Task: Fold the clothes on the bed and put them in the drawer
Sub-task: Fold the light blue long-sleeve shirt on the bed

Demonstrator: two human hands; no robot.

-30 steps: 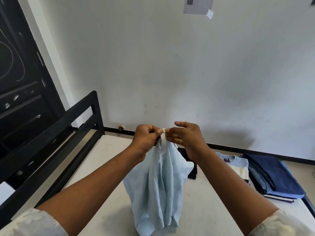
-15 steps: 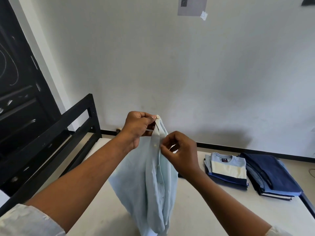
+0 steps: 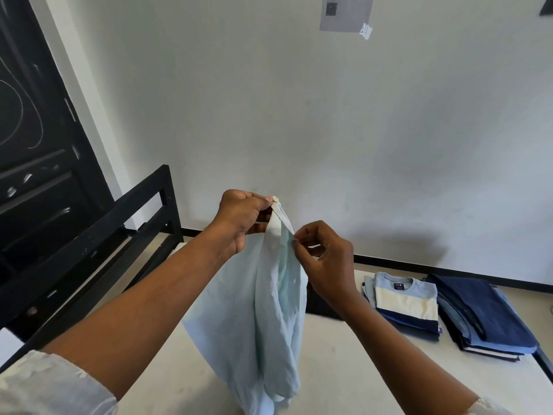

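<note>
Head view: you hold a pale blue shirt (image 3: 263,310) up over the bed (image 3: 344,390), and its lower end bunches on the mattress. Your left hand (image 3: 242,220) has its fingers curled. Its thumb and forefinger pinch the top of the button strip, where a white button shows right at the fingertip. Your right hand (image 3: 323,262) sits lower and just to the right. Its thumb and forefinger pinch the shirt's front edge a little below the top, and the other fingers curl loosely. The hands are near each other but apart.

Further right on the bed lies a folded stack topped by a striped tee (image 3: 404,301). A navy stack (image 3: 484,313) sits just beside it, nearer the bed's right edge. A dark garment (image 3: 320,304) lies between the shirt and the tee, mostly hidden by your right wrist. The black bed frame (image 3: 134,211) runs along the left, and a paper sheet (image 3: 344,13) is taped to the wall.
</note>
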